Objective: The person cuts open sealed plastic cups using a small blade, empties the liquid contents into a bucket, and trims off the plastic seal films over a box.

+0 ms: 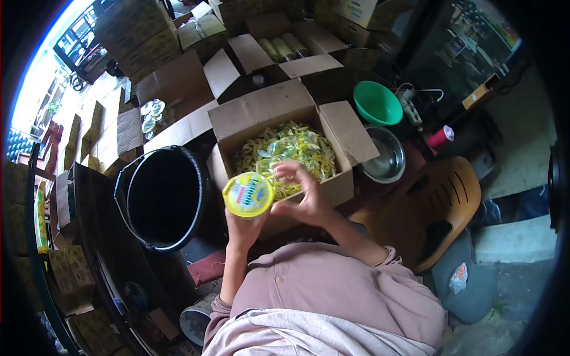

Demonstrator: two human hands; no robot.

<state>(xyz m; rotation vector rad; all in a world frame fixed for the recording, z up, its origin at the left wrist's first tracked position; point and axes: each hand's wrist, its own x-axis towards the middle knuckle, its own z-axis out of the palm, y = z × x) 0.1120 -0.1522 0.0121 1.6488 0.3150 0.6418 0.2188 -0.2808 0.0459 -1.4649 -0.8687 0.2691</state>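
A round tub with a yellow-rimmed printed lid (pixel 249 194) is held up in my left hand (pixel 244 224), its lid facing me. Most of the left fingers are hidden behind the tub. Just to the right is my right hand (pixel 306 196), with thumb and fingers apart and nothing visible in it. Behind both hands stands an open cardboard box (pixel 261 110) full of tangled yellow and clear plastic strips (pixel 291 148). The near wall of the box is close to my hands.
A black bucket (pixel 196 207) stands on the left. A green bowl (pixel 377 103) and a metal bowl (pixel 399 163) sit to the right, near a pink thread spool (pixel 441 137). An orange chair (pixel 457 184) is at the right. More open boxes (pixel 172 89) stand behind.
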